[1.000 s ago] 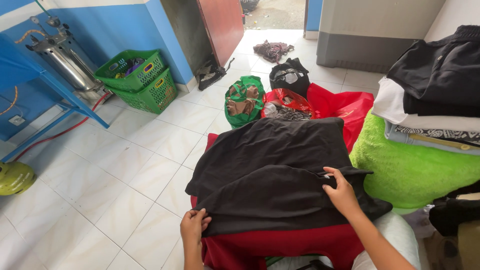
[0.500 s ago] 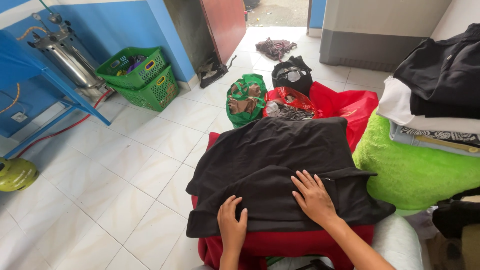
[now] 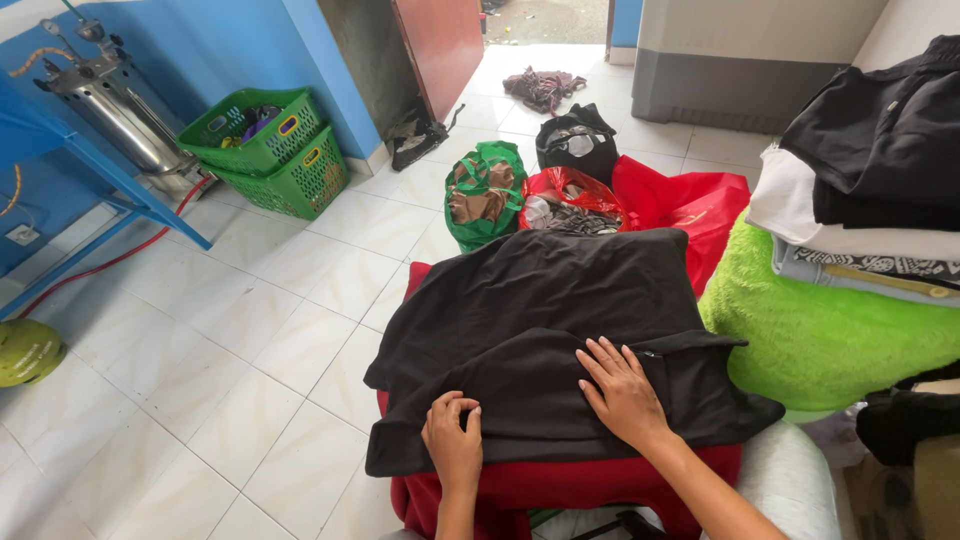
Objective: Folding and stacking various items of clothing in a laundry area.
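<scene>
A black garment (image 3: 560, 320) lies spread over a red cloth-covered surface (image 3: 560, 485) directly in front of the person. The left hand (image 3: 453, 440) rests at the garment's near edge, fingers curled together and pinching a fold of the black fabric. The right hand (image 3: 622, 385) lies flat on the garment just to the right, palm down, fingers extended and slightly apart, gripping nothing. Behind the garment stand 3 bags: a green bag (image 3: 483, 195), a red bag (image 3: 660, 200) and a black bag (image 3: 578, 145). A lime-green furry item (image 3: 830, 330) sits to the right, touching the garment's edge, with a stack of folded clothes (image 3: 870, 190) on top of it. On the tiled floor (image 3: 200, 330) to the left are 2 green baskets (image 3: 270, 150), a metal tank (image 3: 115, 110) beside a blue frame (image 3: 110, 180), and a yellow-green round object (image 3: 28, 350).
</scene>
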